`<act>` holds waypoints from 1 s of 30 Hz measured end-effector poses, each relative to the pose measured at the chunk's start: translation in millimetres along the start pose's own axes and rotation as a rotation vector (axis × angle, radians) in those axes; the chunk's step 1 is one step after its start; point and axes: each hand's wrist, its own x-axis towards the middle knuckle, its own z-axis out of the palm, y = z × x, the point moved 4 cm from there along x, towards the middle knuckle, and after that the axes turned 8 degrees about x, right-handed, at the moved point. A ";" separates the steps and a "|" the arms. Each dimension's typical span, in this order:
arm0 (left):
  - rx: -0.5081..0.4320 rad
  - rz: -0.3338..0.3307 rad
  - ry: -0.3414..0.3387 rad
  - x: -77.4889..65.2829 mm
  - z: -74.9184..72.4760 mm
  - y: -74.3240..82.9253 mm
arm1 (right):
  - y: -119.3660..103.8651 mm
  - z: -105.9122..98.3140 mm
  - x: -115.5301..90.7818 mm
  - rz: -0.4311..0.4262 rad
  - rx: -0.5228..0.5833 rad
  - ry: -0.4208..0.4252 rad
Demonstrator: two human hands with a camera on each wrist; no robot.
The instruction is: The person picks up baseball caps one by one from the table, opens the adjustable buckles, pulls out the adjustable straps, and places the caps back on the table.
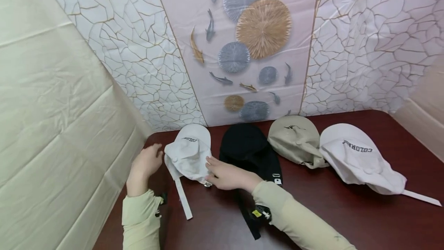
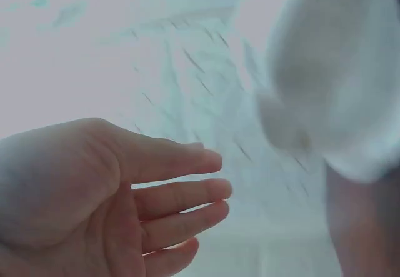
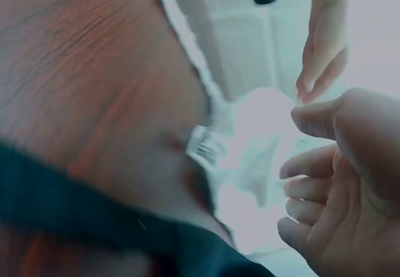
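Observation:
A white cap (image 1: 185, 157) lies at the left of the table, lettering on it and a loose strap trailing toward the front. My left hand (image 1: 147, 163) is just left of this cap, fingers loosely bent. In the left wrist view that hand (image 2: 119, 196) has a bare palm, and the blurred cap (image 2: 337, 83) is apart from it. At the cap's right side is my right hand (image 1: 227, 174), fingertips right at the fabric. The right wrist view shows its relaxed fingers (image 3: 306, 189) overlapping the cap (image 3: 250, 164), with nothing gripped. A black cap (image 1: 243, 142) lies partly behind my right forearm.
Right of the black cap sit a beige cap (image 1: 295, 142) and a second white cap (image 1: 360, 157) with a long strap. All rest on a dark red-brown table (image 1: 312, 207). Patterned cloth (image 1: 138, 49) hangs behind it, and pale cloth (image 1: 69, 126) stands at the left.

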 end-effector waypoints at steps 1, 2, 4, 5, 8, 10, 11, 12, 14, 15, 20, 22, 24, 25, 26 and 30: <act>-0.004 0.003 0.014 2.9 -4.7 7.8 | -3.3 -6.3 -6.9 -0.013 0.014 0.011; -0.008 0.018 0.031 6.6 -8.4 17.8 | -5.7 -13.1 -14.2 -0.026 0.024 0.024; -0.013 0.062 0.063 15.0 -12.2 43.3 | -7.3 -27.0 -30.5 -0.056 0.037 0.060; -0.020 0.092 0.085 19.2 -12.8 58.8 | -5.8 -34.2 -39.3 -0.075 0.032 0.088; -0.032 0.189 0.147 31.0 -8.9 111.7 | 6.1 -57.1 -70.5 -0.106 0.007 0.183; -0.041 0.248 0.163 37.8 -4.6 150.0 | 18.9 -74.6 -94.9 -0.102 -0.021 0.271; -0.043 0.275 0.164 40.9 -2.0 168.8 | 25.9 -83.9 -107.6 -0.086 -0.036 0.316; -0.041 0.290 0.156 43.4 0.8 186.5 | 32.6 -93.6 -120.9 -0.064 -0.053 0.364; -0.038 0.319 0.135 47.0 4.9 218.7 | 45.1 -113.1 -147.2 -0.014 -0.069 0.453; -0.049 0.326 0.121 47.9 6.5 232.8 | 50.0 -122.5 -159.9 0.022 -0.077 0.494; -0.108 0.361 0.093 49.5 12.7 287.0 | 69.0 -160.1 -215.2 0.160 -0.116 0.642; -0.139 0.371 0.095 49.0 15.4 299.3 | 74.0 -167.8 -227.8 0.198 -0.149 0.671; -0.166 0.382 0.092 48.8 19.3 307.8 | 77.9 -171.2 -233.9 0.219 -0.171 0.684; -0.176 0.388 0.089 49.2 22.1 311.3 | 79.3 -171.3 -234.8 0.223 -0.176 0.687; -0.186 0.390 0.081 49.7 25.3 314.3 | 80.6 -170.7 -234.6 0.229 -0.175 0.684; -0.202 0.390 0.037 53.0 44.5 323.6 | 91.1 -161.1 -225.8 0.250 -0.131 0.639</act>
